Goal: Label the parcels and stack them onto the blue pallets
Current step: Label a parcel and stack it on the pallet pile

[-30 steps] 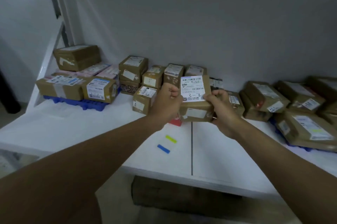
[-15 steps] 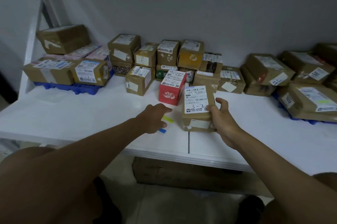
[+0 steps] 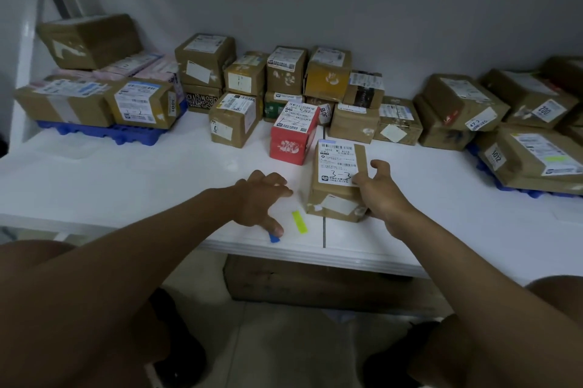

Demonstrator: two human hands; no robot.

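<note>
Since half a second ago the left hand has come down lower onto the white table: its fingers are now spread and relaxed, gripping nothing, with the thumb tip touching the blue sticker, which was then mostly hidden under the hand. The yellow sticker lies just to the right of that hand, between it and the parcel, apart from the fingers. The brown parcel has stayed put on the table, and the right hand still holds it, fingers curled against its right side with the thumb on the top face beside the label.

The parcel stands flat on the table directly left of the right hand, its long axis running away from the person toward the wall, tilted slightly to the right. Its white shipping label faces up, barcode at the far end and a handwritten "3-3" at the near end, so the print reads upright from the person's side. A smaller white patch sits on the near face.

Just beyond the left hand's fingertips and touching the parcel's far left corner stands a red box. Farther out, left of the left hand, brown boxes sit on a blue pallet; more sit on another blue pallet to the right of the right hand.
</note>
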